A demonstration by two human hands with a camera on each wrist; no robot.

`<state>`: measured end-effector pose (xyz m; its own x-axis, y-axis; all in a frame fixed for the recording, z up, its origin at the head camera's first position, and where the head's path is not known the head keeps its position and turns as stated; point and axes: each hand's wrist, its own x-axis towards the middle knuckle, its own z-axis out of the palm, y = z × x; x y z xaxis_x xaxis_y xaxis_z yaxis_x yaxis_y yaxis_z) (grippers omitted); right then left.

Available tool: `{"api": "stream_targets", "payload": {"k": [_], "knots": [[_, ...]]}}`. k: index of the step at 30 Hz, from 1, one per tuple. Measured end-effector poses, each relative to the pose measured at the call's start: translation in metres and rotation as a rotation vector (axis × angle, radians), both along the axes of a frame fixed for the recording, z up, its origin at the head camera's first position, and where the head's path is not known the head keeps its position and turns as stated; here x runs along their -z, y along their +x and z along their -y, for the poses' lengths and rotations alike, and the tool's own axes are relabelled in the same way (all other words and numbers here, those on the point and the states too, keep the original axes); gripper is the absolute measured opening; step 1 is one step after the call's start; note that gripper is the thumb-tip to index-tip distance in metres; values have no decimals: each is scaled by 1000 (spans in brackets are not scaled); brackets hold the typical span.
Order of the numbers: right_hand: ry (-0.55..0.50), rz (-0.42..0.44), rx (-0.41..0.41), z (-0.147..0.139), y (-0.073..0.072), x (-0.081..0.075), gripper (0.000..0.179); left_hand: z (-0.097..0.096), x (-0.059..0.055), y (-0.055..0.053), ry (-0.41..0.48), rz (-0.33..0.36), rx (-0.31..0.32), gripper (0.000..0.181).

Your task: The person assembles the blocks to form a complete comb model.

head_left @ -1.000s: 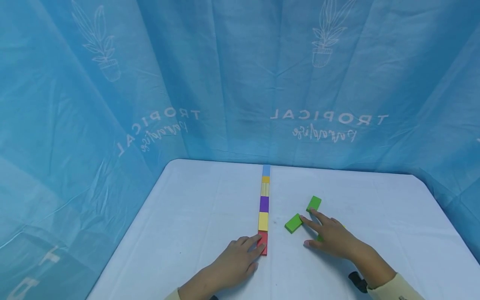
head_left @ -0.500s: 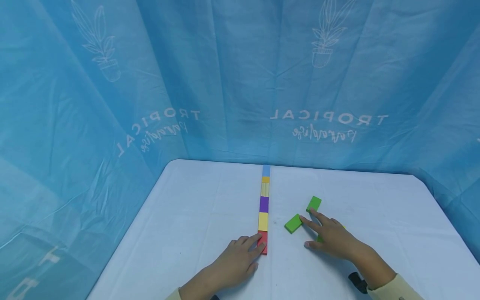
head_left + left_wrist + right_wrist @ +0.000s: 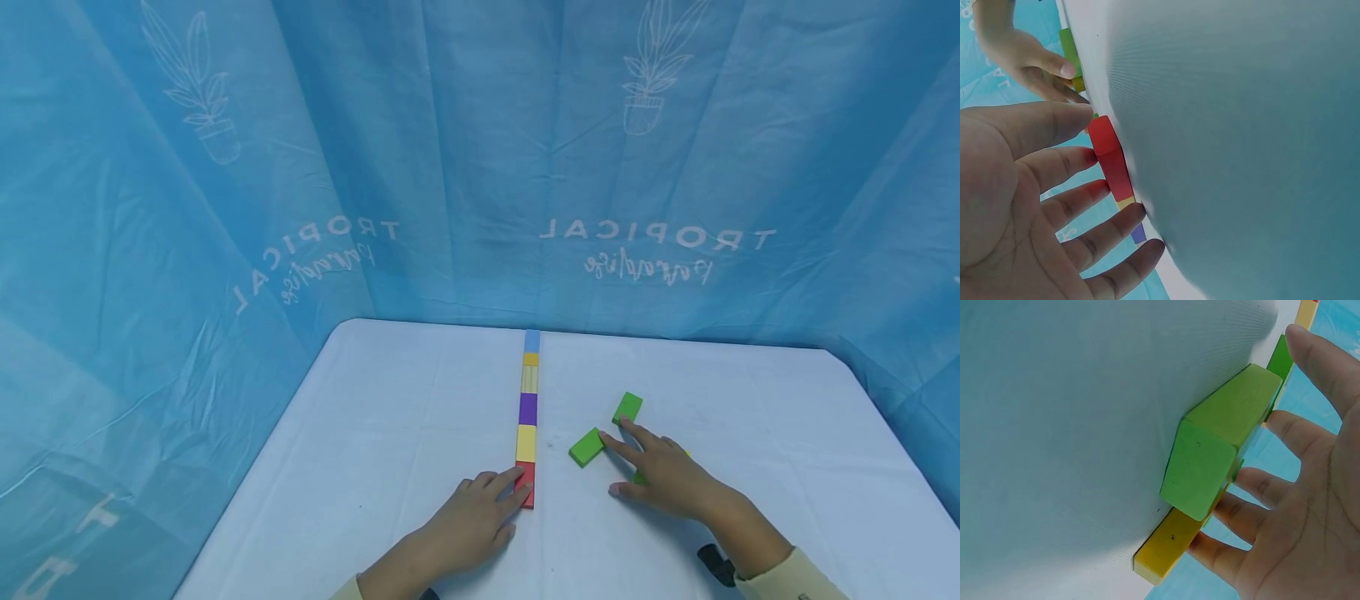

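Note:
My left hand (image 3: pixel 471 527) rests its straight fingertips on a red block (image 3: pixel 529 476), the near end of a straight row. Beyond it in the row come a yellow block (image 3: pixel 527 443), a purple block (image 3: pixel 528 409), a pale striped block (image 3: pixel 529 379), a small orange-yellow block (image 3: pixel 531 359) and a light blue block (image 3: pixel 532 341). My right hand (image 3: pixel 667 479) is spread over loose blocks, its fingertips at a green block (image 3: pixel 587 447) and a farther green block (image 3: pixel 627 407). Beneath its palm, the right wrist view shows another green block (image 3: pixel 1210 444) and a yellow block (image 3: pixel 1169 544).
A white-covered table (image 3: pixel 360 433) carries everything. Blue printed curtains (image 3: pixel 480 167) hang close behind its far edge and along both sides. A small black object (image 3: pixel 716 565) shows by the right wrist.

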<state>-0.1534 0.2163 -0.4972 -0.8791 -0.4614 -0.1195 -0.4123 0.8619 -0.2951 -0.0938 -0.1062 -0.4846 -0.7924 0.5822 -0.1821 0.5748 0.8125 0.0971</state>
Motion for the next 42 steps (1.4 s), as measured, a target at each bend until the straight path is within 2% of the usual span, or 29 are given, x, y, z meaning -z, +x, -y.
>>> {"api": "stream_targets", "payload": {"k": [11,16,23,28,34,42], "knots": [[0,3,3,1,1,-2,76,1,-1,-1,34,26,-16,56],[-1,3,0,1,1,-2,76,4,-2,-8,63,42,-46,57],[1,3,-13,-1,-1,-3,75,9,-5,-31,149,122,-178,69],[8,13,-14,0,-2,-4,74,13,-3,-52,197,153,-172,77],[9,15,8,-1,-5,-1,73,14,4,-80,213,176,-182,82],[-30,-45,12,-5,-8,1,71,9,3,-98,190,226,-195,89]]}}
